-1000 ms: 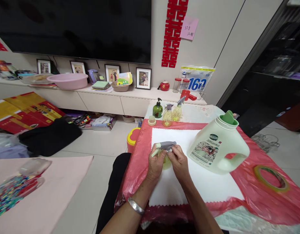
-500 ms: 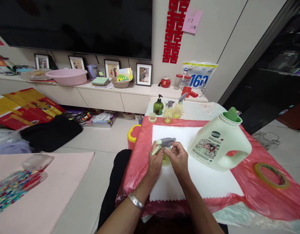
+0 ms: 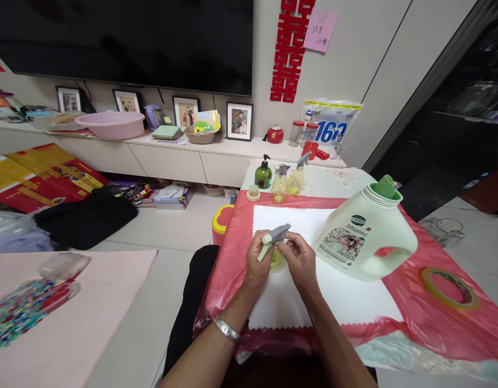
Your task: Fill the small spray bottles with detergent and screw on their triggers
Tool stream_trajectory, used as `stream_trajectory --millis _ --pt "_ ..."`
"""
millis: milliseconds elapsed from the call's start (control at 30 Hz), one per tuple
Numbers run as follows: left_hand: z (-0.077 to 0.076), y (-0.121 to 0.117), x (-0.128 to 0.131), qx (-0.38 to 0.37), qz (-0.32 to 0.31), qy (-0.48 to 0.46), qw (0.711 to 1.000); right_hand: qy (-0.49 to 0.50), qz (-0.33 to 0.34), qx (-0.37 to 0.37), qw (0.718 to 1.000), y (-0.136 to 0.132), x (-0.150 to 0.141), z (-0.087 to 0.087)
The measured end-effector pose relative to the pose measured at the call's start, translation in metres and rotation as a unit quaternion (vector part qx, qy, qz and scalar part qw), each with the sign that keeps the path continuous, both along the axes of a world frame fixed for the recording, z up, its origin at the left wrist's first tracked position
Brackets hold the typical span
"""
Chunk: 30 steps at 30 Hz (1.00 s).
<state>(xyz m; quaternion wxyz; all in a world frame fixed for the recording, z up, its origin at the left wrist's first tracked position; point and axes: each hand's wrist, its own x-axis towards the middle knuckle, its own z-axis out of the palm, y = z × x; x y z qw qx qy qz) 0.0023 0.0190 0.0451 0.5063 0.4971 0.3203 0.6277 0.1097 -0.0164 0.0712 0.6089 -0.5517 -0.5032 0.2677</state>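
Note:
A small clear spray bottle [image 3: 277,260] with yellow-green liquid and a grey trigger head [image 3: 278,234] is held over the white cloth [image 3: 346,293] on the table. My left hand [image 3: 256,263] is wrapped round the bottle's body. My right hand [image 3: 301,260] is closed at the neck just under the trigger head. A big white detergent jug [image 3: 364,234] with a green spout stands right of my hands.
A red plastic sheet [image 3: 435,323] covers the table, with a tape roll [image 3: 448,288] at the right. A green pump bottle [image 3: 263,173], two small spray bottles [image 3: 288,182] and a small jar [image 3: 253,193] stand at the far edge. A yellow bin [image 3: 221,223] is on the floor.
The trigger head has turned and tilted slightly in my hands, its nozzle now pointing down-left. Both hands stay on the bottle.

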Motion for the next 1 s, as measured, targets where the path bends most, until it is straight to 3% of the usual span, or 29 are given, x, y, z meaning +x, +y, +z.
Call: stream_trajectory --millis 233,533,800,1000 --pt "0.013 -0.002 -0.001 0.058 0.023 0.013 0.998 -0.025 0.025 0.014 0.999 0.001 0.0 0.004" --pt "-0.007 0.001 0.001 -0.016 0.0 -0.005 1.0 0.012 -0.027 -0.006 1.0 0.004 -0.007 -0.004" --pt "0.012 -0.009 -0.005 -0.017 -0.055 -0.019 0.998 0.027 -0.045 -0.018 0.998 0.005 -0.01 -0.008" --pt "0.012 -0.012 -0.007 0.03 -0.062 0.074 0.995 -0.001 -0.092 0.012 0.996 0.005 -0.015 -0.013"
